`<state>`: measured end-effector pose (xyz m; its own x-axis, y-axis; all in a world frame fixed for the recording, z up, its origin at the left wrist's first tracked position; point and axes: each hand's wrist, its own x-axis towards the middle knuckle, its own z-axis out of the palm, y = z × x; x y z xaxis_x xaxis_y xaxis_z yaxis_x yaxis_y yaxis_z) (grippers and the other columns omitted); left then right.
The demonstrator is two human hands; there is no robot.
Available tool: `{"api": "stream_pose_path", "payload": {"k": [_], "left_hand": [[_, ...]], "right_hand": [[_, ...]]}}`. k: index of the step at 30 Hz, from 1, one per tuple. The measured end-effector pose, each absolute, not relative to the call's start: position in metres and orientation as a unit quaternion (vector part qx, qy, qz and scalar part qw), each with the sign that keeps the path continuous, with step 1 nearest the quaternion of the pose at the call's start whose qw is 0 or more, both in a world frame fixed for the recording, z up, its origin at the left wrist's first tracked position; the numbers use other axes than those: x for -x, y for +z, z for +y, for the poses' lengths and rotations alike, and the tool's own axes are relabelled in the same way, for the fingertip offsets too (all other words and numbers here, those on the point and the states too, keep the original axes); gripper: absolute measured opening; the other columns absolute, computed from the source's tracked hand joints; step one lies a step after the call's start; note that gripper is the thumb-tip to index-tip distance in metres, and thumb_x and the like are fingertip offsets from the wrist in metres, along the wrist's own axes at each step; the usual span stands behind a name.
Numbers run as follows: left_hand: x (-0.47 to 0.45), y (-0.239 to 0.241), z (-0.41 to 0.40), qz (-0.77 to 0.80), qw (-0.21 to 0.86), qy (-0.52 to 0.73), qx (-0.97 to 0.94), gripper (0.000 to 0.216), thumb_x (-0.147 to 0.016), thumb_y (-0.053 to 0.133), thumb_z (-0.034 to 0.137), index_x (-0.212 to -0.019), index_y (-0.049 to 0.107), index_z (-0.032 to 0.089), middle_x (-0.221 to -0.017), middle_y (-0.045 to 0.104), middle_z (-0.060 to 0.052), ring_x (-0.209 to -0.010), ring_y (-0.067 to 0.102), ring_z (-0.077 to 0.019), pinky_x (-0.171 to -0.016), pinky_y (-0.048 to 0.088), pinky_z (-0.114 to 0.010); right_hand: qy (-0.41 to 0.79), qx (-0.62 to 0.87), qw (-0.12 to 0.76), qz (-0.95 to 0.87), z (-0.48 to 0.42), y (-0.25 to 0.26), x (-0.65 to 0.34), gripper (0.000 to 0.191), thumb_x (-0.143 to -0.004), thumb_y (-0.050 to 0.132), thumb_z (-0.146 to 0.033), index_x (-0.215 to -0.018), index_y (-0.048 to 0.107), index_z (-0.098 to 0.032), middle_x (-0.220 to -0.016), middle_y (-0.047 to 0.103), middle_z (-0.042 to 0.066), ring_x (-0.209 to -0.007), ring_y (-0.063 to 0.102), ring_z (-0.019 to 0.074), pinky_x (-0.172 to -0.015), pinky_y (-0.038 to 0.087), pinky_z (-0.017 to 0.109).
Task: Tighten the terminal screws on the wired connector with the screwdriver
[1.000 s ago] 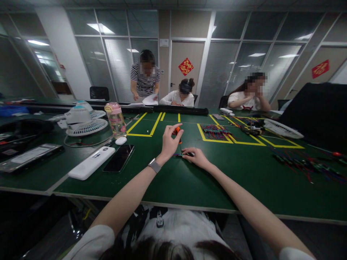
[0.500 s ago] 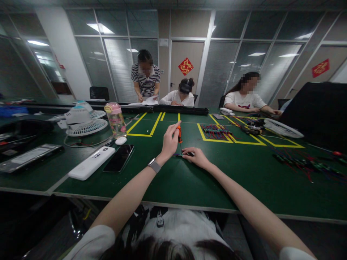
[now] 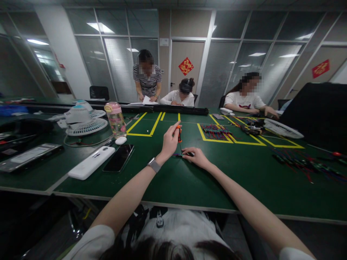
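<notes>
As the left hand (image 3: pixel 169 141) grips an orange screwdriver (image 3: pixel 179 134), the right hand (image 3: pixel 197 157) holds a small board (image 3: pixel 178 155), right underneath

office-like workroom, glass partitions (image 3: pixel 221 79), long green worktable (image 3: pixel 173 187), wired circuit boards (image 3: pixel 217 131)

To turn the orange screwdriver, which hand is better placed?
Likely the left hand: it is at the handle of the orange screwdriver, which points down toward the small board. The right hand is lower, beside the board, so it seems better placed for steadying.
</notes>
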<state>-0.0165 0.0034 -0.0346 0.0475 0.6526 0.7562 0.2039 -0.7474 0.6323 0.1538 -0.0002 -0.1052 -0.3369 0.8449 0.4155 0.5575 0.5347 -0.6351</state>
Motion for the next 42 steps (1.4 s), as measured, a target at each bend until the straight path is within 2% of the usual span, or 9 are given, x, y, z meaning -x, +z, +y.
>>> {"api": "stream_pose_path", "payload": {"k": [4, 9, 12, 18, 23, 26, 30, 36, 42], "left_hand": [[0.0167, -0.0345, 0.0022, 0.325, 0.145, 0.629, -0.691, 0.026, -0.087, 0.055, 0.028, -0.111, 0.064, 0.022, -0.093, 0.057, -0.004, -0.084, 0.056, -0.0131, -0.079, 0.047, -0.024], [0.0169, -0.0360, 0.0042, 0.322, 0.172, 0.614, -0.700, 0.035, -0.094, 0.039, 0.024, -0.126, 0.054, 0.025, -0.111, 0.059, -0.006, -0.098, 0.057, -0.0136, -0.088, 0.045, -0.027], [0.0160, -0.0378, 0.0067, 0.310, 0.190, 0.616, -0.699, 0.037, -0.095, 0.038, 0.023, -0.128, 0.051, 0.024, -0.111, 0.062, -0.006, -0.098, 0.059, -0.0143, -0.088, 0.045, -0.028], [0.0171, -0.0364, 0.0048, 0.339, 0.117, 0.628, -0.690, 0.025, -0.087, 0.056, 0.029, -0.109, 0.064, 0.022, -0.094, 0.059, -0.004, -0.085, 0.057, -0.0139, -0.079, 0.047, -0.026], [0.0179, -0.0346, 0.0034, 0.327, 0.149, 0.616, -0.701, 0.033, -0.095, 0.037, 0.025, -0.122, 0.057, 0.024, -0.106, 0.059, -0.006, -0.097, 0.057, -0.0144, -0.087, 0.045, -0.028], [0.0167, -0.0350, 0.0026, 0.317, 0.154, 0.625, -0.697, 0.032, -0.094, 0.040, 0.026, -0.122, 0.056, 0.023, -0.103, 0.062, -0.005, -0.095, 0.058, -0.0149, -0.086, 0.046, -0.028], [0.0166, -0.0349, 0.0010, 0.340, 0.117, 0.631, -0.687, 0.025, -0.087, 0.055, 0.030, -0.109, 0.065, 0.022, -0.092, 0.058, -0.004, -0.084, 0.056, -0.0139, -0.079, 0.047, -0.026], [0.0174, -0.0358, 0.0040, 0.326, 0.142, 0.620, -0.699, 0.035, -0.095, 0.036, 0.022, -0.125, 0.055, 0.026, -0.112, 0.058, -0.006, -0.103, 0.055, -0.0151, -0.091, 0.043, -0.029], [0.0164, -0.0363, 0.0023, 0.344, 0.108, 0.631, -0.687, 0.026, -0.087, 0.055, 0.029, -0.111, 0.063, 0.022, -0.093, 0.056, -0.004, -0.085, 0.055, -0.0138, -0.080, 0.046, -0.026]], "right_hand": [[0.194, 0.440, 0.374, -0.793, 0.0012, -0.1073, -0.1546, 0.016, -0.072, 0.070, -0.027, -0.085, 0.074, -0.020, -0.104, 0.072, 0.009, -0.101, 0.066, 0.0234, -0.092, 0.049, 0.038], [0.194, 0.441, 0.375, -0.792, 0.0016, -0.1081, -0.1547, 0.015, -0.072, 0.070, -0.026, -0.085, 0.074, -0.020, -0.104, 0.072, 0.008, -0.099, 0.066, 0.0232, -0.092, 0.049, 0.038], [0.194, 0.443, 0.373, -0.792, 0.0006, -0.1070, -0.1542, 0.015, -0.072, 0.069, -0.026, -0.085, 0.074, -0.020, -0.104, 0.072, 0.009, -0.099, 0.066, 0.0233, -0.091, 0.049, 0.038], [0.195, 0.444, 0.372, -0.791, -0.0002, -0.1063, -0.1537, 0.015, -0.073, 0.069, -0.027, -0.085, 0.074, -0.019, -0.104, 0.071, 0.010, -0.099, 0.066, 0.0234, -0.090, 0.050, 0.037], [0.195, 0.445, 0.370, -0.792, 0.0011, -0.1074, -0.1545, 0.016, -0.073, 0.069, -0.027, -0.085, 0.074, -0.019, -0.105, 0.071, 0.009, -0.099, 0.066, 0.0227, -0.090, 0.050, 0.037], [0.198, 0.444, 0.368, -0.792, 0.0010, -0.1073, -0.1545, 0.015, -0.074, 0.068, -0.027, -0.086, 0.074, -0.020, -0.105, 0.071, 0.009, -0.099, 0.066, 0.0227, -0.090, 0.050, 0.037], [0.198, 0.445, 0.372, -0.790, 0.0005, -0.1070, -0.1541, 0.015, -0.074, 0.068, -0.027, -0.086, 0.074, -0.020, -0.106, 0.071, 0.009, -0.100, 0.066, 0.0230, -0.091, 0.049, 0.038], [0.196, 0.444, 0.370, -0.792, 0.0009, -0.1070, -0.1543, 0.015, -0.074, 0.068, -0.028, -0.085, 0.074, -0.020, -0.104, 0.071, 0.009, -0.100, 0.066, 0.0232, -0.091, 0.050, 0.038], [0.198, 0.443, 0.369, -0.793, 0.0009, -0.1068, -0.1545, 0.015, -0.074, 0.068, -0.027, -0.085, 0.074, -0.019, -0.105, 0.071, 0.009, -0.101, 0.065, 0.0231, -0.091, 0.049, 0.037]]}}
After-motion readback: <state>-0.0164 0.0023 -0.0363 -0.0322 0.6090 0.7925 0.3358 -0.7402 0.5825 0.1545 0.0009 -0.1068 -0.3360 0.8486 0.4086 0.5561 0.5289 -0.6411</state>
